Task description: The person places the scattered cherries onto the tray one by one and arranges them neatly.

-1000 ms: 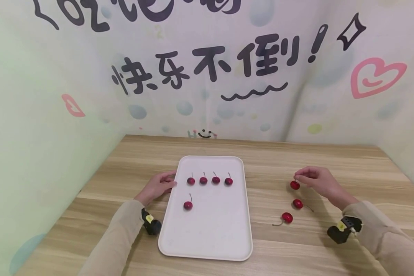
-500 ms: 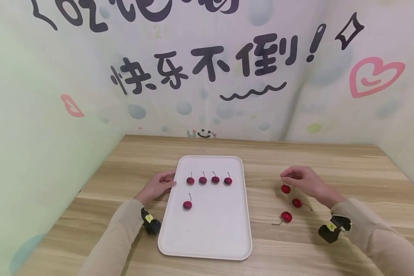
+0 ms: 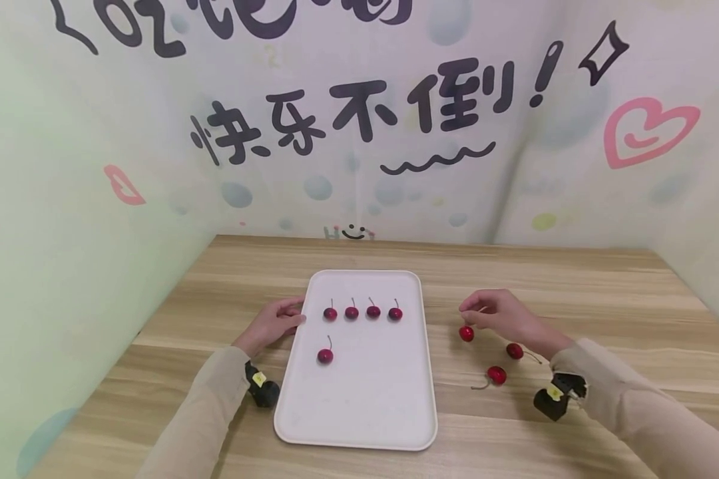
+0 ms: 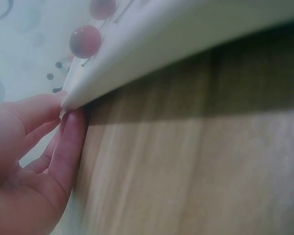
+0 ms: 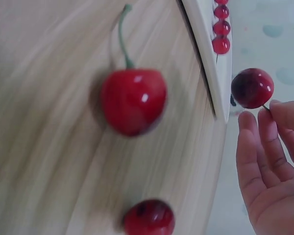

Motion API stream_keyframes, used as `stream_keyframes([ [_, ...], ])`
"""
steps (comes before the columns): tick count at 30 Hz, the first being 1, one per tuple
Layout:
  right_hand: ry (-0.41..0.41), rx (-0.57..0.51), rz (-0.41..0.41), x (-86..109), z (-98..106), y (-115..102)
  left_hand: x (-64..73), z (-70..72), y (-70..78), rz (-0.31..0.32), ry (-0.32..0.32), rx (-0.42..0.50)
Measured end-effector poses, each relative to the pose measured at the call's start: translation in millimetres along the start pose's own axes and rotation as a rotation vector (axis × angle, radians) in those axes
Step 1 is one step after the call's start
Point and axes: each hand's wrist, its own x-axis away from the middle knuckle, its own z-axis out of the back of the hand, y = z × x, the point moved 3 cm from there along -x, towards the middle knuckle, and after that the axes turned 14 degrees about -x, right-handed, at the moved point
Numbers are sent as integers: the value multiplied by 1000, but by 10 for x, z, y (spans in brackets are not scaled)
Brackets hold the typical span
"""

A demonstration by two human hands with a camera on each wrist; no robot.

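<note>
My left hand (image 3: 271, 324) holds the left rim of a white tray (image 3: 365, 412); in the left wrist view the thumb lies over the rim and the fingers are under it. With fingertips and thumb, my right hand (image 3: 506, 320) pinches a dark red cherry (image 5: 252, 88) by its stem, the fruit hanging below, just right of the tray. A row of several cherries (image 3: 351, 313) with stems pointing away lies across the tray's far part. Below the row's left end sits a single cherry (image 3: 325, 356).
Two loose cherries lie on the wooden table (image 3: 228, 266) right of the tray, one cherry (image 3: 514, 350) near my right wrist and another cherry (image 3: 496, 375) closer to me. A printed cloth (image 3: 359, 186) stands behind the table. Each wrist carries a small black camera (image 3: 263, 391).
My right hand has moved left toward the tray with the cherry hanging from its fingers. The left hand stays on the tray's rim, and the other cherries have kept their places.
</note>
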Motion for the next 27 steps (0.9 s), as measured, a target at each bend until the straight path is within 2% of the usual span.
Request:
stream_keyframes([
  [7, -64, -53, 9, -85, -164, -58, 4, -1, -4, 8, 4, -2],
  [27, -162, -34, 58, -297, -612, -257, 12, 9, 9, -7, 3, -6],
])
